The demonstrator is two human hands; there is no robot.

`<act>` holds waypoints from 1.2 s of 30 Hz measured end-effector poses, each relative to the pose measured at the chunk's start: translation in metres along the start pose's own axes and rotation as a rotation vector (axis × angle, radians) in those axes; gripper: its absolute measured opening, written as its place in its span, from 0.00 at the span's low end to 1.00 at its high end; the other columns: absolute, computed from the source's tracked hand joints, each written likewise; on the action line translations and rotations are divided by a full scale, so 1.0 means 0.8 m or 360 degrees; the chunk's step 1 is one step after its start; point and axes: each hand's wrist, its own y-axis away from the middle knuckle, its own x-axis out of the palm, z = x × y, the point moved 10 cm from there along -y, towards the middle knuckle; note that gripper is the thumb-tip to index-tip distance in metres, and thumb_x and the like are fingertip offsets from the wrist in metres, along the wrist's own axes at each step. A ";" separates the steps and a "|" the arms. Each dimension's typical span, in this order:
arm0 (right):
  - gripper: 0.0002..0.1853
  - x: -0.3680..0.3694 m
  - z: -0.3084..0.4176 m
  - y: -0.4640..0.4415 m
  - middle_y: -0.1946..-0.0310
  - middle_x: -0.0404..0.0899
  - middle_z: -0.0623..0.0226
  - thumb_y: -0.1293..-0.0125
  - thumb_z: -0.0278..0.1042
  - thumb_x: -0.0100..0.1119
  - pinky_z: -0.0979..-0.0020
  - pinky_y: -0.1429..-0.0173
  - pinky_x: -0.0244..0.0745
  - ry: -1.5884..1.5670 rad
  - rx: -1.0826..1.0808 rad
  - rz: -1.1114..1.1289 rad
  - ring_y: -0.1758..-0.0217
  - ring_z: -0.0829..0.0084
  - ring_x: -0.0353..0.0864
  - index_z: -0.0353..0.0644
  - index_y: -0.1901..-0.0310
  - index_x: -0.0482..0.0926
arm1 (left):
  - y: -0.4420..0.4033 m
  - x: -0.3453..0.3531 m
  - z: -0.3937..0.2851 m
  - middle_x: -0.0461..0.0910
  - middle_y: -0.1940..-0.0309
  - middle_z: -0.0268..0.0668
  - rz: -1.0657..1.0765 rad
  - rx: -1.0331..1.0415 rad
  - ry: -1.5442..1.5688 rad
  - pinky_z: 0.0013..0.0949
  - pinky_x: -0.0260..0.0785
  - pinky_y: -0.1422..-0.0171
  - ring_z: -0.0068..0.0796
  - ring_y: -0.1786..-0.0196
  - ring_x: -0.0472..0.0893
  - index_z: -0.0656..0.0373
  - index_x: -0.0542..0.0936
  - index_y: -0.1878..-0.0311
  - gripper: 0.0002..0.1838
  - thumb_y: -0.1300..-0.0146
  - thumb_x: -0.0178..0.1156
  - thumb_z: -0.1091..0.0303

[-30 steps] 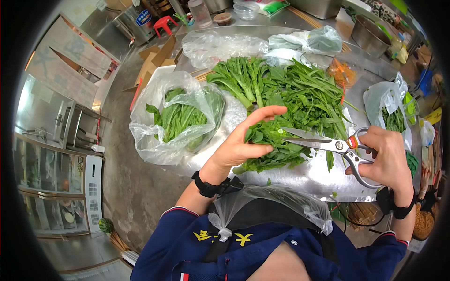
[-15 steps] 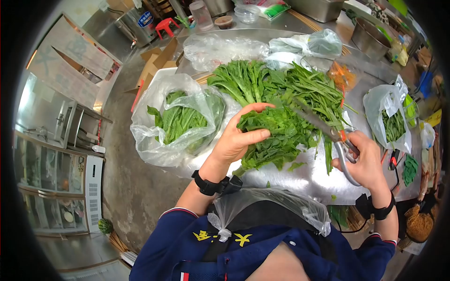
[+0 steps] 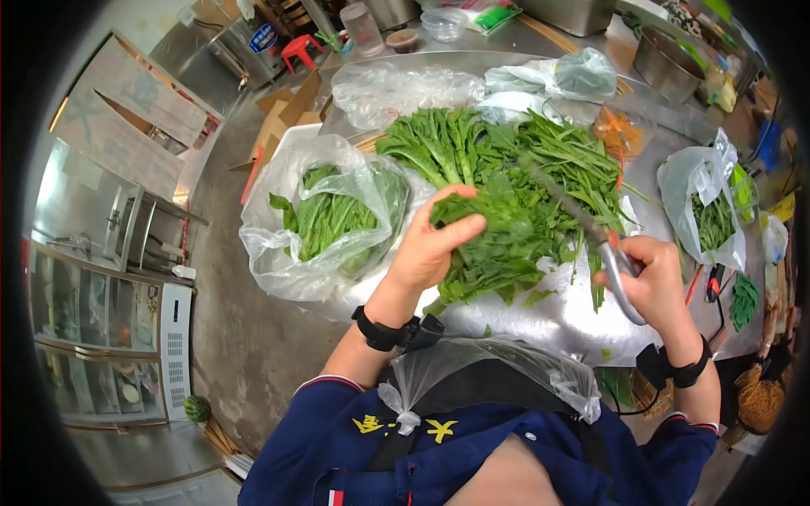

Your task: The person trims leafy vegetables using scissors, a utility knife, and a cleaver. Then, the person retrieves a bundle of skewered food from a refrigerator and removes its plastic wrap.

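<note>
My left hand [image 3: 434, 243] is wrapped round the near left side of a bunch of leafy greens [image 3: 498, 240], its thumb lying across the leaves. In my right hand [image 3: 645, 278] are scissors [image 3: 620, 282], fingers through the grey handles. Their blades [image 3: 561, 192] point up and left over the greens and look smeared by motion. Behind the bunch lie long-stemmed greens [image 3: 439, 143] and a heap of narrow-leaved greens [image 3: 574, 152]. To the left of my left hand sits an open clear plastic bag [image 3: 278, 236] holding broad green leaves [image 3: 337, 219].
A white bag of greens [image 3: 688, 181] stands right on the steel table [image 3: 582, 325]. Crumpled plastic bags [image 3: 405, 88] lie at the back, near an orange-filled bag [image 3: 620, 131]. A metal pot [image 3: 666, 63] stands back right; a red stool [image 3: 299, 51] is on the floor.
The scissors' handles have drawn closer together and the blades have closed somewhat. The leaves in my left hand have shifted and blurred slightly. My view has moved a little.
</note>
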 end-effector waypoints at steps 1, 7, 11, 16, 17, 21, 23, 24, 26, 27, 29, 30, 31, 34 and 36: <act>0.25 0.002 -0.007 0.000 0.85 0.65 0.66 0.63 0.48 0.74 0.69 0.76 0.58 0.0001 -0.0003 -0.0005 0.81 0.72 0.63 0.39 0.67 0.78 | -0.002 -0.007 -0.007 0.76 0.55 0.34 -0.0031 0.0065 0.0128 0.30 0.68 0.45 0.23 0.51 0.75 0.60 0.71 0.48 0.19 0.43 0.62 0.76; 0.25 0.035 -0.065 0.017 0.80 0.70 0.61 0.58 0.51 0.70 0.65 0.71 0.65 0.0127 0.0201 -0.0165 0.77 0.63 0.71 0.37 0.70 0.74 | -0.011 -0.066 -0.045 0.76 0.48 0.38 -0.0306 0.0310 0.0440 0.38 0.66 0.39 0.32 0.46 0.75 0.61 0.72 0.45 0.17 0.37 0.56 0.69; 0.24 0.093 -0.093 0.041 0.74 0.75 0.57 0.57 0.51 0.69 0.62 0.66 0.70 0.0291 0.0301 0.0060 0.72 0.58 0.77 0.39 0.67 0.76 | -0.016 -0.073 -0.066 0.75 0.46 0.38 -0.0132 0.0400 0.0875 0.41 0.63 0.36 0.35 0.44 0.73 0.62 0.71 0.44 0.17 0.33 0.51 0.66; 0.21 0.109 -0.105 0.049 0.63 0.78 0.55 0.54 0.43 0.68 0.63 0.57 0.73 0.0258 0.0163 -0.0021 0.61 0.56 0.78 0.38 0.60 0.78 | -0.024 -0.080 -0.055 0.74 0.46 0.42 -0.0155 0.0307 0.1195 0.42 0.64 0.37 0.38 0.44 0.73 0.64 0.71 0.45 0.16 0.32 0.47 0.67; 0.21 0.104 -0.102 0.045 0.63 0.78 0.55 0.54 0.43 0.68 0.63 0.57 0.73 0.0259 0.0168 -0.0021 0.61 0.56 0.78 0.38 0.60 0.78 | -0.025 -0.078 -0.055 0.74 0.46 0.42 -0.0154 0.0302 0.1198 0.42 0.64 0.37 0.38 0.44 0.73 0.64 0.71 0.45 0.16 0.32 0.47 0.67; 0.17 0.067 -0.011 0.011 0.54 0.77 0.55 0.45 0.37 0.63 0.65 0.46 0.70 -0.0272 -0.0251 -0.0055 0.50 0.58 0.77 0.36 0.56 0.77 | -0.032 -0.072 -0.048 0.74 0.46 0.40 -0.0317 0.0325 0.1106 0.41 0.62 0.36 0.36 0.43 0.72 0.62 0.71 0.45 0.16 0.32 0.47 0.65; 0.20 0.118 0.013 0.000 0.54 0.78 0.57 0.39 0.37 0.60 0.67 0.46 0.71 -0.0948 -0.0144 0.0342 0.51 0.65 0.77 0.35 0.49 0.73 | -0.039 -0.062 -0.050 0.74 0.46 0.40 -0.0362 0.0367 0.1092 0.41 0.62 0.35 0.36 0.43 0.72 0.62 0.71 0.45 0.16 0.32 0.47 0.65; 0.20 0.142 0.032 -0.001 0.55 0.78 0.58 0.37 0.37 0.57 0.67 0.47 0.71 -0.1082 -0.0218 0.0416 0.53 0.68 0.78 0.35 0.46 0.70 | -0.040 -0.062 -0.049 0.74 0.45 0.40 -0.0425 0.0387 0.1105 0.42 0.60 0.34 0.37 0.42 0.72 0.63 0.71 0.45 0.17 0.32 0.48 0.65; 0.21 0.174 0.045 -0.006 0.56 0.78 0.59 0.34 0.37 0.54 0.68 0.47 0.71 -0.1217 -0.0300 0.0501 0.54 0.71 0.78 0.35 0.43 0.67 | -0.037 -0.061 -0.050 0.73 0.45 0.41 -0.0495 0.0416 0.1114 0.43 0.59 0.33 0.38 0.41 0.71 0.63 0.71 0.45 0.17 0.32 0.48 0.65; 0.21 0.198 0.045 -0.008 0.57 0.78 0.59 0.33 0.36 0.52 0.70 0.48 0.72 -0.1458 -0.0169 0.0736 0.55 0.72 0.78 0.35 0.42 0.66 | -0.036 -0.057 -0.057 0.72 0.44 0.40 -0.0448 0.0474 0.1039 0.42 0.57 0.32 0.37 0.40 0.69 0.63 0.70 0.44 0.19 0.32 0.49 0.62; 0.22 0.214 0.049 -0.008 0.58 0.78 0.60 0.32 0.36 0.51 0.71 0.49 0.72 -0.1695 -0.0029 0.0972 0.55 0.73 0.78 0.35 0.41 0.64 | -0.031 -0.058 -0.062 0.71 0.43 0.39 -0.0402 0.0528 0.0963 0.41 0.55 0.31 0.36 0.39 0.68 0.62 0.70 0.43 0.20 0.32 0.49 0.59; 0.20 0.206 0.048 -0.012 0.58 0.77 0.62 0.32 0.36 0.51 0.71 0.50 0.72 -0.1799 0.0001 0.0903 0.56 0.74 0.78 0.36 0.42 0.66 | -0.025 -0.065 -0.065 0.70 0.42 0.38 -0.0413 0.0554 0.0707 0.40 0.53 0.31 0.35 0.38 0.66 0.62 0.69 0.43 0.23 0.33 0.50 0.55; 0.19 0.199 0.044 -0.017 0.58 0.77 0.64 0.33 0.36 0.52 0.71 0.51 0.73 -0.1904 0.0036 0.0827 0.57 0.75 0.78 0.37 0.44 0.68 | -0.019 -0.068 -0.064 0.69 0.42 0.37 -0.0419 0.0572 0.0453 0.40 0.50 0.30 0.34 0.37 0.64 0.61 0.69 0.42 0.25 0.34 0.50 0.51; 0.19 0.191 0.040 -0.026 0.59 0.78 0.64 0.33 0.35 0.52 0.73 0.52 0.73 -0.1824 -0.0013 0.0681 0.58 0.76 0.78 0.37 0.43 0.67 | -0.001 -0.076 0.022 0.69 0.43 0.36 -0.0366 -0.0033 0.0093 0.42 0.49 0.33 0.33 0.37 0.63 0.59 0.69 0.42 0.29 0.36 0.51 0.46; 0.20 0.197 0.038 -0.029 0.60 0.78 0.65 0.33 0.34 0.52 0.74 0.52 0.72 -0.1803 -0.0006 0.0622 0.58 0.76 0.78 0.36 0.42 0.66 | 0.011 -0.025 0.069 0.73 0.47 0.36 0.0066 -0.0337 0.0200 0.40 0.56 0.37 0.32 0.42 0.69 0.57 0.71 0.44 0.23 0.36 0.54 0.53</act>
